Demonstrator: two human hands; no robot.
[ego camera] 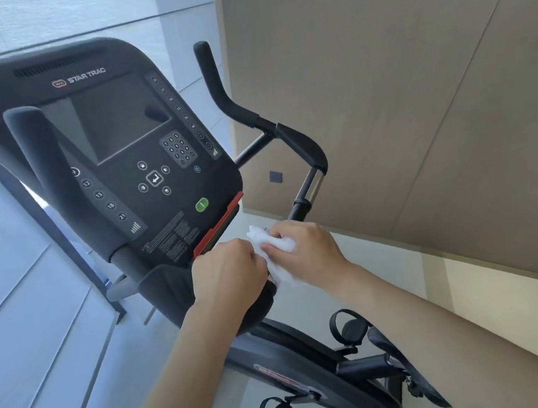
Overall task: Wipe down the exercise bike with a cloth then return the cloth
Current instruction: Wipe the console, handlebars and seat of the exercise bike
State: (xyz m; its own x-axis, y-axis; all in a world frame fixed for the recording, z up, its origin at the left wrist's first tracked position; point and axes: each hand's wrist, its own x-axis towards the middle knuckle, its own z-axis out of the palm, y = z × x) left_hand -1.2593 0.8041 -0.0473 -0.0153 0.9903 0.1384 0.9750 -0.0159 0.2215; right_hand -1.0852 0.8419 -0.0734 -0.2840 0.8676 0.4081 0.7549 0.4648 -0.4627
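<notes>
Pale floor (84, 350) w/ beige panel wall (416, 79) at right, exercise bike (283, 367) console (108, 150) reads "STAR TRAC", and you've both hands, left hand (227, 272) and right hand (305, 250), curled on the crumpled white cloth (279, 249) just below the console's red edge.

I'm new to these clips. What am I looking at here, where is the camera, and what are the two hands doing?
The single picture comes from a camera worn on the person's head, looking down. The dark machine is a Star Trac exercise bike: its console with a blank screen and buttons, handlebars to the right, pedals below. Both bare hands meet just under the console. The left hand and the right hand together grip a crumpled white cloth. It is not clear whether the cloth touches the bike.
</notes>
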